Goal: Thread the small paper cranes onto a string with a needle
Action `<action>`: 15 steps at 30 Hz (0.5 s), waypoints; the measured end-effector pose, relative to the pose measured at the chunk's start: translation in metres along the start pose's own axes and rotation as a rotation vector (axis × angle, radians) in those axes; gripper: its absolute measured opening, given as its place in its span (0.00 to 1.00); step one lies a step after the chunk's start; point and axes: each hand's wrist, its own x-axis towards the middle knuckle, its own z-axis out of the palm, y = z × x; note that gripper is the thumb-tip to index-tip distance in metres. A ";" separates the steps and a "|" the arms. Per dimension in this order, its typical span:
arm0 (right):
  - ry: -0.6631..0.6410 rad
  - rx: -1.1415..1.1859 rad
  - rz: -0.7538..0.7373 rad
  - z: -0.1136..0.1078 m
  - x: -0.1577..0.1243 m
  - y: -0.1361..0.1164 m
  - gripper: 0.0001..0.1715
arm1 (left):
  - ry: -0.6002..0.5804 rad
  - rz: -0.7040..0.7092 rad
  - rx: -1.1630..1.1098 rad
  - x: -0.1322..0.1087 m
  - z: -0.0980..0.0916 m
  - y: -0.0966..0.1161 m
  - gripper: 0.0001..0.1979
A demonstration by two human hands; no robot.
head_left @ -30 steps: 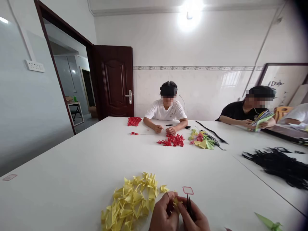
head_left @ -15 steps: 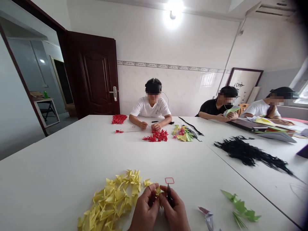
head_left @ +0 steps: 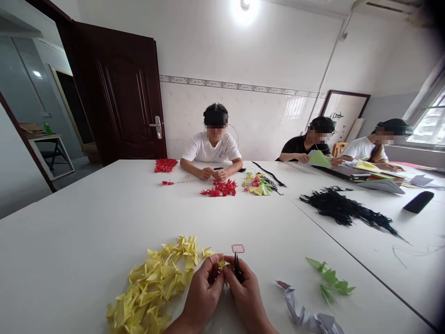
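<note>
A small yellow paper crane (head_left: 221,264), mostly hidden by the fingers, is pinched between the hands just above the near part of the white desk (head_left: 73,241). The left hand (head_left: 203,290) is curled closed around the crane's side, while a black pointed item (head_left: 237,268), too small to be identified, is gripped upright by the closed fingers of the right hand (head_left: 247,290). The two hands are held close together, nearly touching. Just beyond the black tip, a small red-outlined square ring (head_left: 238,248) lies flat on the desk. Immediately left of the left hand, a heap of yellow paper cranes (head_left: 149,283) is spread in a long, loose mass. To the right, green paper cranes (head_left: 330,278) and pale grey paper cranes (head_left: 306,311) are laid near the desk's edge, and a tangled bunch of black cord (head_left: 344,208) is stretched out farther away. Across the desk, a person in a white T-shirt (head_left: 212,150) is seated with both hands held together, with red paper cranes (head_left: 222,188) lying just in front and a mixed pile of colored paper cranes (head_left: 257,185) to one side.
</note>
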 end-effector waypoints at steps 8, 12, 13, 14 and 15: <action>-0.010 0.001 0.002 0.001 0.000 -0.002 0.18 | 0.000 -0.004 -0.009 0.001 0.000 -0.001 0.17; -0.004 0.023 -0.002 0.001 0.000 0.000 0.17 | -0.017 -0.007 -0.003 0.000 0.001 0.001 0.16; 0.000 0.028 0.000 0.001 0.000 0.000 0.17 | -0.022 -0.008 0.002 0.000 0.001 0.002 0.16; 0.001 0.031 0.001 0.001 0.000 0.001 0.17 | -0.025 -0.009 0.005 0.000 0.001 0.003 0.16; 0.001 0.029 0.000 0.001 0.000 0.001 0.17 | -0.026 -0.009 0.006 0.000 0.001 0.004 0.16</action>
